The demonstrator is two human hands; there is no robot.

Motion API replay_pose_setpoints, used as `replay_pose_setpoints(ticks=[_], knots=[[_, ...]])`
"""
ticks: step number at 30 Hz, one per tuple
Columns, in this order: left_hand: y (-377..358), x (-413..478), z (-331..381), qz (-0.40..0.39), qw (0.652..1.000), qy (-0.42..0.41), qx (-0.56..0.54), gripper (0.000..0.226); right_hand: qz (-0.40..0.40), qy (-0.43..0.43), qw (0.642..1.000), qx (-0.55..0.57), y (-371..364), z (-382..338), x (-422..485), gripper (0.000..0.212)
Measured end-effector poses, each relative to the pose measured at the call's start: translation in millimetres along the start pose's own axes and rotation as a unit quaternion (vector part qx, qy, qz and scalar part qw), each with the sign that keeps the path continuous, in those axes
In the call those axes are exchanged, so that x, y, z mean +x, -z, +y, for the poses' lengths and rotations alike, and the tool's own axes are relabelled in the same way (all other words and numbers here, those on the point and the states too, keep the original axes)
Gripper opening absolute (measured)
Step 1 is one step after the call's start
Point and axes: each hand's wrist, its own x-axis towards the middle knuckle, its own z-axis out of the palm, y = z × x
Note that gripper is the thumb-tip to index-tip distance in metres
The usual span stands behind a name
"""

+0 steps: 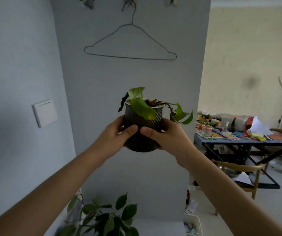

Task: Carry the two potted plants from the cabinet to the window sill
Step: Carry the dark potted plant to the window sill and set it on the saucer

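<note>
I hold a dark, dimpled pot (142,141) with a trailing green plant up in the air in front of a grey wall. My left hand (115,133) grips its left side and my right hand (167,135) grips its right side, thumbs meeting on the front. A second plant (106,217) with dark green leaves stands low at the bottom of the view, its pot hidden. It sits on a white cabinet top (159,227). No window sill is in view.
A wire hanger (131,43) hangs on the wall above the pot. A white light switch (44,113) is on the left wall. To the right stand a cluttered blue table (244,142) and wooden chairs (242,169). A white bin (193,223) sits beside the cabinet.
</note>
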Motion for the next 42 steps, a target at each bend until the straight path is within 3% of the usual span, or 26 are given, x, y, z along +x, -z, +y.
replay_pose_setpoints(ticks=[7,16,22,27,33,37,42], knots=[[39,-8,57,-0.009,0.999,0.001,-0.035,0.042,-0.001,0.006,1.000,-0.011,-17,-74,-6,0.055],[70,-10,81,-0.041,0.998,-0.019,-0.038,0.031,0.021,-0.033,0.999,-0.013,-35,-108,-18,0.062],[67,-3,89,-0.076,0.995,-0.037,-0.060,0.039,0.055,-0.044,0.997,-0.040,-27,-122,-29,0.066],[27,2,100,-0.122,0.988,-0.042,-0.084,0.039,0.102,-0.054,0.990,-0.080,12,-124,-50,0.067],[-48,3,122,-0.171,0.978,-0.040,-0.114,0.042,0.146,-0.062,0.979,-0.128,81,-128,-87,0.053],[-103,1,136,-0.197,0.971,-0.042,-0.126,0.040,0.178,-0.088,0.973,-0.117,129,-127,-116,0.065],[-176,-9,160,-0.236,0.962,-0.056,-0.124,0.070,0.197,-0.105,0.966,-0.133,197,-133,-157,0.052]])
